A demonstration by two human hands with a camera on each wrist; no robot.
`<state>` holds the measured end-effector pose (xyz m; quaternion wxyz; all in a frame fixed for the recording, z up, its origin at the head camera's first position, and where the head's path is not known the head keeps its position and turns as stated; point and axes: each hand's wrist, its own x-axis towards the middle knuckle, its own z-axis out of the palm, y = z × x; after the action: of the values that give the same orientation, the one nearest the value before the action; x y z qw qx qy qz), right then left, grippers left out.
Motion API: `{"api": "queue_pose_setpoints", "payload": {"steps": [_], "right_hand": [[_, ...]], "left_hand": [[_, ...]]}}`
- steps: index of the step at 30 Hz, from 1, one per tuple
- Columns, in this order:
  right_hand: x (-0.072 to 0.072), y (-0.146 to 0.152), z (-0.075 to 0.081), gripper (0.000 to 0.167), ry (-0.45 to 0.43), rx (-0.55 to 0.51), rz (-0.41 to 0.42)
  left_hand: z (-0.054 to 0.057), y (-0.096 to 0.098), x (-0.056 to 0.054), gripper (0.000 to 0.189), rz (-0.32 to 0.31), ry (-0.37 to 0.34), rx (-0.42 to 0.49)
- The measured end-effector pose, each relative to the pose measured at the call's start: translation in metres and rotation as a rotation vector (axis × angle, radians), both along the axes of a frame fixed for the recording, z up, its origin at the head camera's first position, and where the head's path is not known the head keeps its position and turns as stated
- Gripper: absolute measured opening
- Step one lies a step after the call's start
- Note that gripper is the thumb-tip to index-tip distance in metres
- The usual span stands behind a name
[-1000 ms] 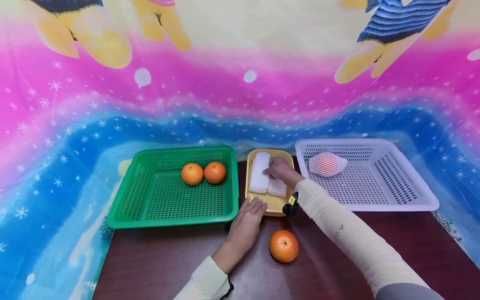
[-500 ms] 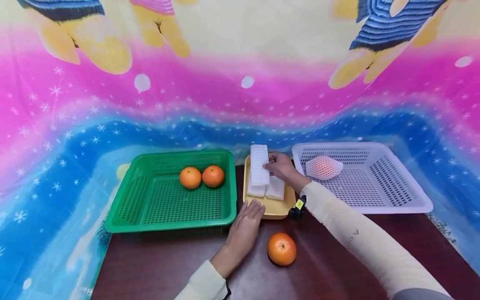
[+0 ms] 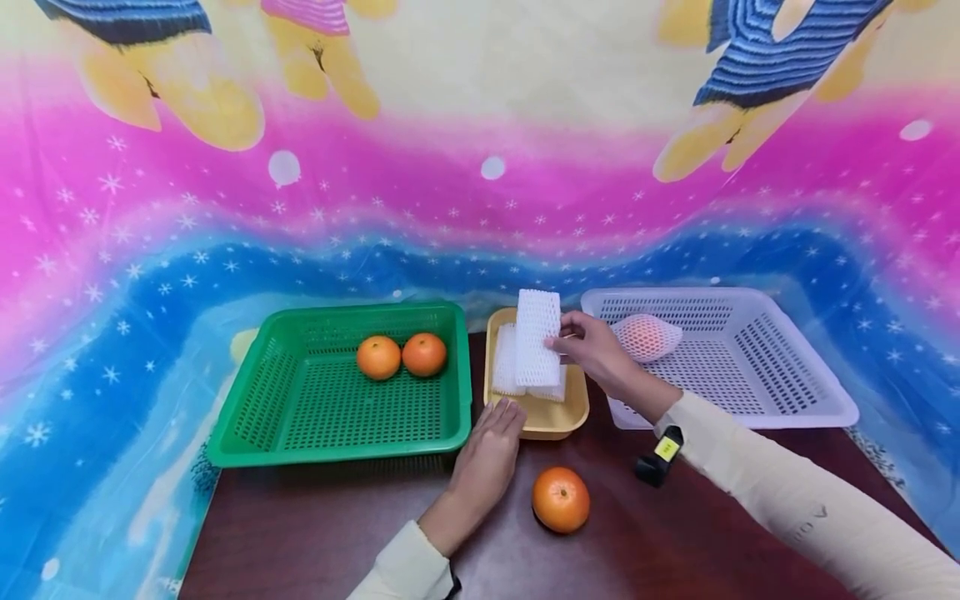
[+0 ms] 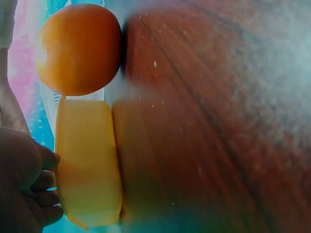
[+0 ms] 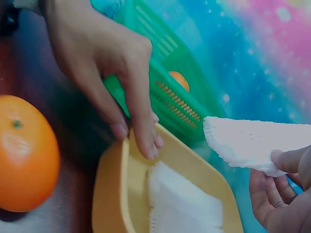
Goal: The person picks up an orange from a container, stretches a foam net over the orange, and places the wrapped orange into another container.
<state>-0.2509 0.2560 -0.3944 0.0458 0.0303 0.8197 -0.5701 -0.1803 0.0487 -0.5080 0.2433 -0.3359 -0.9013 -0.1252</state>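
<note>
My right hand pinches a white foam net sleeve by its right edge, thumb against fingers, raised over the yellow tray. More flat white foam net sleeves lie in that tray. With thumb outside and fingers inside, my left hand holds the tray's near-left rim, as the right wrist view shows. On the table in front of the tray sits a bare orange, stem end up. The left wrist view has this orange beside the tray's outer wall.
Left of the tray stands a green basket with two oranges in it. To the right, a lavender basket holds a fruit in a foam net. A printed cloth hangs behind the dark wooden table.
My right hand has lifted the foam net sleeve off the others and drawn it to the right. My left hand keeps its place at the tray rim.
</note>
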Motion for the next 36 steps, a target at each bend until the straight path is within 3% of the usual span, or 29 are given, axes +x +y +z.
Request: {"api": "queue_pose_setpoints", "payload": {"steps": [5, 13, 16, 20, 22, 25, 30, 33, 36], "right_hand": [[0.024, 0.008, 0.008, 0.036, 0.018, -0.028, 0.042], [0.065, 0.014, 0.007, 0.035, 0.093, 0.08, 0.09], [0.08, 0.014, 0.001, 0.031, 0.129, 0.104, 0.101], [0.099, 0.013, -0.008, 0.026, 0.159, 0.089, 0.107], [0.108, 0.012, -0.012, 0.025, 0.165, 0.059, 0.108], [0.12, 0.011, -0.015, 0.026, 0.169, 0.023, 0.118], [0.137, 0.011, -0.017, 0.026, 0.202, 0.004, 0.129], [0.143, 0.009, -0.02, 0.025, 0.231, -0.008, 0.141], [0.148, 0.01, -0.025, 0.026, 0.278, -0.009, 0.154]], "left_hand": [[0.001, -0.002, -0.001, 0.038, 0.006, -0.004, -0.063], [0.0, -0.003, 0.0, 0.04, -0.003, 0.012, -0.062], [0.004, -0.001, 0.005, 0.037, -0.05, -0.058, 0.085], [0.02, 0.001, 0.018, 0.028, -0.124, -0.249, 0.41], [0.027, 0.0, 0.026, 0.024, -0.141, -0.308, 0.524], [0.034, -0.005, 0.038, 0.022, -0.189, -0.346, 0.583], [0.034, -0.006, 0.051, 0.026, -0.282, -0.345, 0.575], [0.032, -0.005, 0.054, 0.022, -0.285, -0.348, 0.604], [0.032, -0.002, 0.055, 0.018, -0.277, -0.399, 0.659]]}}
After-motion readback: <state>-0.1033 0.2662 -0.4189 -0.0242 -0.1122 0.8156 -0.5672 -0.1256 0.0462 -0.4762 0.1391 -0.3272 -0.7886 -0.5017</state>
